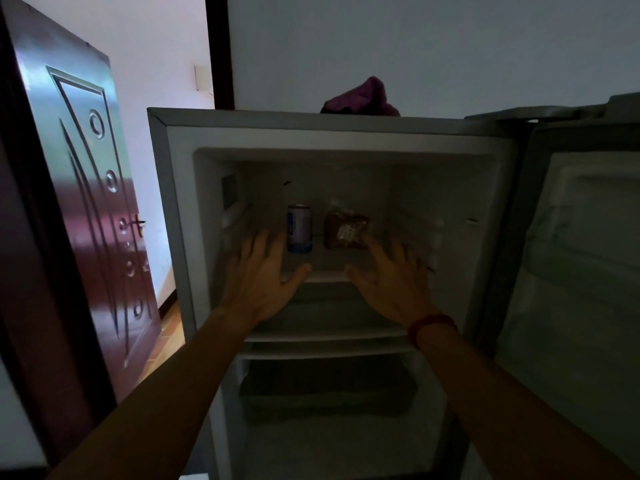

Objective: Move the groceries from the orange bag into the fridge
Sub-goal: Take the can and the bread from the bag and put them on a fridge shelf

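The fridge (180,216) stands open in front of me in dim light. On its top shelf a blue and white can (299,228) stands upright, and a brown packet in clear wrap (345,230) sits to its right. My left hand (261,282) is spread flat just left of and below the can, holding nothing. My right hand (393,278) is spread below and right of the packet, also holding nothing; a red band is on that wrist. The orange bag is out of view.
The fridge door (575,271) hangs open on the right. Lower shelves and a drawer (325,393) sit below my hands. A purple cloth (363,98) lies on top of the fridge. A dark red room door (86,202) stands open at left.
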The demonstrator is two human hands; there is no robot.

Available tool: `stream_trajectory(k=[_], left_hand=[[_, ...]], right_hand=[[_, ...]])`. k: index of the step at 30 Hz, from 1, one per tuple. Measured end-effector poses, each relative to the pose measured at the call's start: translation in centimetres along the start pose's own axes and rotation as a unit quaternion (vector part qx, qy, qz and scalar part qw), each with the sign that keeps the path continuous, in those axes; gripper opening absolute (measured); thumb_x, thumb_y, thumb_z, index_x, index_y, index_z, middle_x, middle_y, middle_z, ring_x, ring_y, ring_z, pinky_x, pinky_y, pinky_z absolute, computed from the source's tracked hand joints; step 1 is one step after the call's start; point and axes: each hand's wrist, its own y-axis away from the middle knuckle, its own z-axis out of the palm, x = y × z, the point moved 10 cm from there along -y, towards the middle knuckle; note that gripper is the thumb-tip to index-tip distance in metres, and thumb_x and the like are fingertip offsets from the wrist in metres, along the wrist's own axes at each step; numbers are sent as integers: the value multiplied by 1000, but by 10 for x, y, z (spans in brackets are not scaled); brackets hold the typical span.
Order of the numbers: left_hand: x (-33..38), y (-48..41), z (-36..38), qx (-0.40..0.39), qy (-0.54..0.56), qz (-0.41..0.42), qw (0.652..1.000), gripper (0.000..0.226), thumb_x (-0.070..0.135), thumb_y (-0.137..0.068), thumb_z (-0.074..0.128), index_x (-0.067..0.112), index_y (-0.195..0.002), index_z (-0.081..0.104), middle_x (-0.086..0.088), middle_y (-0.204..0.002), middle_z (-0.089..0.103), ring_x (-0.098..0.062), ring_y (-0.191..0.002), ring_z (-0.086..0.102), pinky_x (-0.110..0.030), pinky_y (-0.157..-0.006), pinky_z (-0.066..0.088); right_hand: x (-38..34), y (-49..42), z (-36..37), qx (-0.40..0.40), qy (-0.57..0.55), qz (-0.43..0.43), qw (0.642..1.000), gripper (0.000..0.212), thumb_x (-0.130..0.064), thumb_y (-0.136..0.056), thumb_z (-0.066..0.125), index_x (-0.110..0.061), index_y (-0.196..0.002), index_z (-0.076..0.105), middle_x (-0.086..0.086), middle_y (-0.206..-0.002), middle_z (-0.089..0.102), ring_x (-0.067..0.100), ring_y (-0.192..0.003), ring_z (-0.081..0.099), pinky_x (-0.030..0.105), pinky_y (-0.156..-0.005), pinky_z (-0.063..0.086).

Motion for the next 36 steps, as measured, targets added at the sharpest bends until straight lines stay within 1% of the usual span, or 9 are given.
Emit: stream_trajectory(k=[4,9,13,16,19,22,25,29,36], left_hand=[[2,17,-10,10,9,12,1000,85,75,-82,26,20,-148,26,-10,-153,26,-31,-139,28,-52,-109,31],[0,43,-25,13,13,24,1000,90,76,-80,22,19,-149,26,-10,-154,24,-30,-141,24,-54,-110,31],[-3,73,-39,6,8,26,1000,91,77,-79,22,20,-149,25,-9,-156,23,-29,-142,22,-52,-112,29],[-5,100,-49,-4,5,32,999,90,79,-79,21,21,-148,26,-9,-155,26,-29,-142,25,-53,-112,30],[-4,125,-62,-2,19,47,999,84,77,-82,28,22,-145,28,-9,-153,30,-28,-141,28,-52,-110,34],[3,148,-77,7,33,66,997,81,75,-83,32,21,-144,28,-9,-151,33,-28,-140,30,-51,-110,35],[10,171,-89,14,22,67,997,85,74,-83,29,19,-147,27,-10,-154,29,-30,-143,27,-48,-113,29],[19,195,-101,11,29,57,998,88,77,-83,26,18,-148,27,-9,-156,27,-29,-143,26,-46,-112,28],[48,237,-130,18,30,45,998,82,72,-85,36,20,-149,28,-7,-158,23,-28,-144,24,-46,-111,29]], right_hand=[[-5,16,-8,14,1,-5,1000,73,-64,-87,48,-40,-151,22,12,-157,22,35,-140,25,46,-112,26],[-18,43,-20,11,14,3,1000,73,-67,-88,44,-42,-151,19,11,-159,19,34,-142,22,48,-113,22],[-29,77,-29,-19,16,24,999,75,-72,-86,40,-45,-151,14,13,-160,14,33,-145,16,53,-115,16],[-36,106,-36,-45,48,50,997,76,-74,-86,37,-44,-150,11,13,-160,12,36,-146,13,55,-115,15],[-47,134,-48,-54,76,58,994,76,-75,-86,35,-44,-151,11,11,-160,12,36,-146,12,55,-115,15],[-56,161,-64,-40,83,56,994,75,-73,-86,36,-44,-151,11,10,-161,13,35,-145,14,55,-114,19],[-61,185,-81,-33,92,56,994,75,-73,-86,36,-42,-151,14,7,-161,14,35,-144,18,54,-113,22],[-64,211,-102,-25,89,43,995,78,-77,-81,28,-43,-150,15,8,-159,19,35,-142,22,56,-113,25],[-66,254,-143,-25,60,41,997,73,-69,-88,41,-43,-151,15,10,-160,15,35,-144,18,53,-113,22]])
